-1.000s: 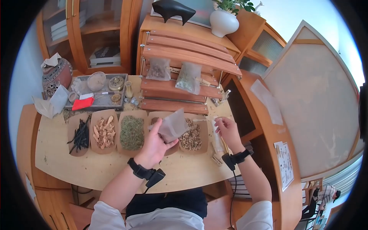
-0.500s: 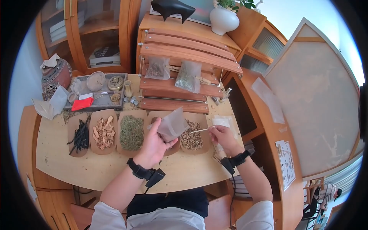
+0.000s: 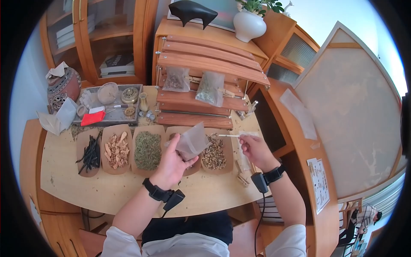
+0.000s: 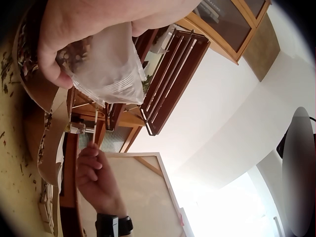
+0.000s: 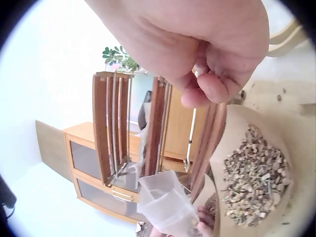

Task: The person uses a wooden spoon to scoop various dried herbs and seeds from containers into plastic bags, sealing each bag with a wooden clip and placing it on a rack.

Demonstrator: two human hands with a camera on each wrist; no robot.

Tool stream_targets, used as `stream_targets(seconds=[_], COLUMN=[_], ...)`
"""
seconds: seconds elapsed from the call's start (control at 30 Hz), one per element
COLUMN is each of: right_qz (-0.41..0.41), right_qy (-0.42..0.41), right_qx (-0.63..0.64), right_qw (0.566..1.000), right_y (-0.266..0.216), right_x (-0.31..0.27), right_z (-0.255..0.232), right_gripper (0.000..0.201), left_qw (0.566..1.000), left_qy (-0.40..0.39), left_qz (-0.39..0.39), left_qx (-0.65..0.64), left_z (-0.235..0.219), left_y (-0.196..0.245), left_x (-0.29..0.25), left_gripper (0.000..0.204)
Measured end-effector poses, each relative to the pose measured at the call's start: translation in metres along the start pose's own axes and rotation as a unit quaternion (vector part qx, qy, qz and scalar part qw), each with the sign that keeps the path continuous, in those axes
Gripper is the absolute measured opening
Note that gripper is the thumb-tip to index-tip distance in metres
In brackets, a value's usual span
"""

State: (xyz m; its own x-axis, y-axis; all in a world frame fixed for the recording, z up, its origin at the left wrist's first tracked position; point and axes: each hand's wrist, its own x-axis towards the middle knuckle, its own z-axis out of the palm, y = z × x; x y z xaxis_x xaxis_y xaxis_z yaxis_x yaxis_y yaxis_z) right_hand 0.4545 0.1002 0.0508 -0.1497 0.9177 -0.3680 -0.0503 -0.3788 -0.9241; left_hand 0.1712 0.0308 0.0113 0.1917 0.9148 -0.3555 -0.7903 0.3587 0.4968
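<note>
My left hand (image 3: 169,165) holds a translucent drawstring-style sachet bag (image 3: 191,140) over the paper trays. Brown bits show in the bag in the left wrist view, partly covered by the fingers. To its right, my right hand (image 3: 257,150) pinches a slim pale-handled spoon (image 5: 191,129) between thumb and fingertips. The small tip of the spoon points left toward the bag, apart from it. Below the spoon lies a paper tray of chopped brown-and-cream pieces (image 3: 214,155). Another tray beneath my left hand is mostly hidden.
Left of my hands stand trays of green dried herb (image 3: 147,150), tan slices (image 3: 117,150) and dark strips (image 3: 89,153). Behind rises a wooden slatted rack (image 3: 205,64) with two filled bags (image 3: 209,89) clipped on. A grey tray (image 3: 141,96) holds small vessels. Clothespins (image 3: 243,179) lie right.
My right hand lowered the spoon over the chopped pieces, then lifted it back up and to the right, leveling it. My left hand and the bag stay nearly in place.
</note>
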Motion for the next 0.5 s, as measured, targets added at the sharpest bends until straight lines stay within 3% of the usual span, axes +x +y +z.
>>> stream_targets(seconds=[0.07, 0.17, 0.27, 0.4, 0.5], right_qz=[-0.022, -0.08, -0.163, -0.221, -0.256], right_qy=[-0.008, -0.007, 0.037, 0.116, 0.092], right_qx=[0.002, -0.108, -0.144, -0.179, -0.272], right_qw=[1.0, 0.991, 0.975, 0.952, 0.923], right_y=[-0.013, -0.028, -0.034, -0.015, 0.011], right_x=[-0.007, -0.029, -0.045, -0.039, -0.045], right_z=[0.009, 0.035, 0.049, 0.028, 0.034], right_gripper=[0.017, 0.018, 0.021, 0.02, 0.016], left_qw=[1.0, 1.0, 1.0, 1.0, 1.0], left_qy=[-0.001, -0.006, -0.02, -0.017, -0.012], left_qz=[0.0, -0.003, -0.006, 0.011, 0.021], left_qx=[-0.004, -0.004, -0.005, -0.013, -0.016], left_z=[0.0, 0.004, 0.003, 0.001, 0.001], left_y=[-0.002, -0.002, -0.001, -0.001, -0.001], left_x=[0.0, -0.002, -0.001, -0.002, -0.002], left_gripper=[0.051, 0.05, 0.051, 0.053, 0.054])
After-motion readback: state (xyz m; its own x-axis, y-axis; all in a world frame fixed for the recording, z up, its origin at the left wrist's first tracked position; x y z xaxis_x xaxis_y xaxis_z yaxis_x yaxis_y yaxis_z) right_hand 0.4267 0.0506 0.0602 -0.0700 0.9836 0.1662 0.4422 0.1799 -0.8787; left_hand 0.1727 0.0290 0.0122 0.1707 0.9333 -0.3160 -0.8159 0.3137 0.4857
